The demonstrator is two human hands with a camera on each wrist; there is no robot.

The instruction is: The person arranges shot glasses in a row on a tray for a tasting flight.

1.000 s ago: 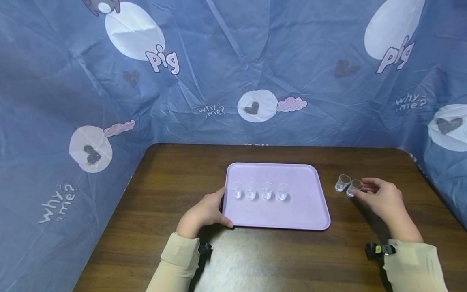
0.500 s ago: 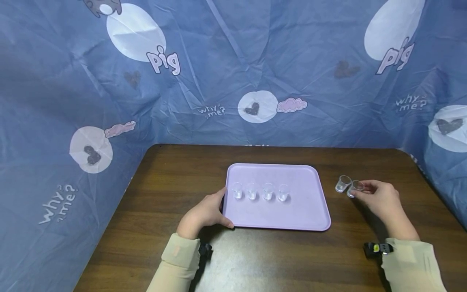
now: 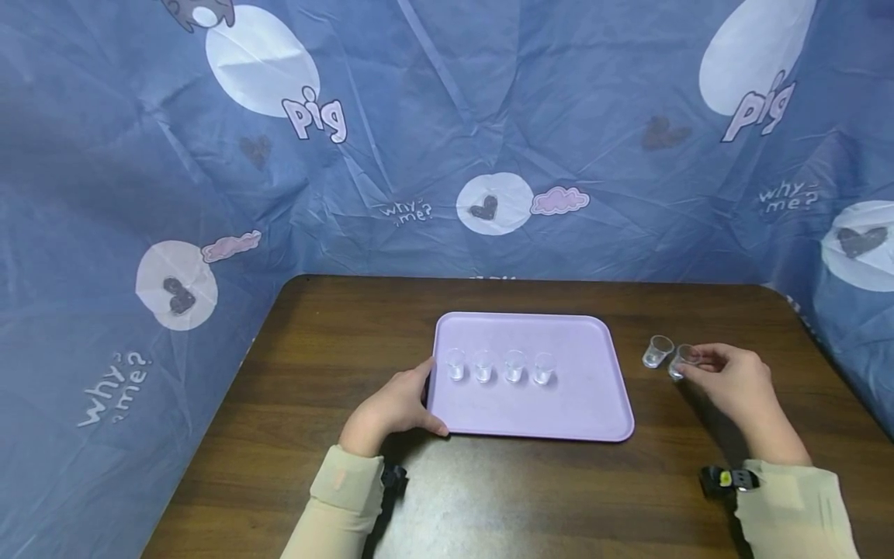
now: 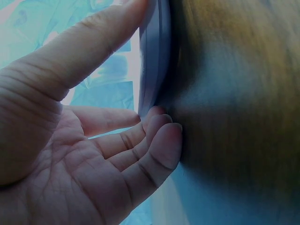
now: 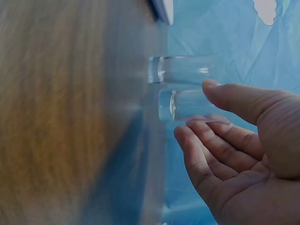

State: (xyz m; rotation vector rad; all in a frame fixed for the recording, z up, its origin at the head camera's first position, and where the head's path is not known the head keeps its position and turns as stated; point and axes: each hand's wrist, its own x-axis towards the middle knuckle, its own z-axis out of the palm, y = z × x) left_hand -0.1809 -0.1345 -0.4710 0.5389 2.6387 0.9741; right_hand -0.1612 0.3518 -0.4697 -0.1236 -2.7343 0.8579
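My right hand (image 3: 733,380) pinches a small clear shot glass (image 3: 683,362) between thumb and fingertips, right of the tray. Just left of it another shot glass (image 3: 657,352) stands upright on the table. In the right wrist view the pinched glass (image 5: 187,104) is upright, its base slightly farther from the wood than that of its neighbour (image 5: 180,69). My left hand (image 3: 394,407) holds the lilac tray (image 3: 531,411) by its near left corner, thumb at the front rim and fingers along the left side. The left wrist view shows those fingertips (image 4: 168,140) beside the tray's edge (image 4: 152,56).
Several more clear shot glasses (image 3: 514,366) stand in a row across the tray, left of its middle. Brown wooden table (image 3: 531,497) surrounds the tray. A blue printed cloth (image 3: 419,140) hangs behind the table and at both sides.
My right hand and the pinched shot glass have shifted very slightly right, widening the gap to the other glass. My left hand and the tray have stayed in place.
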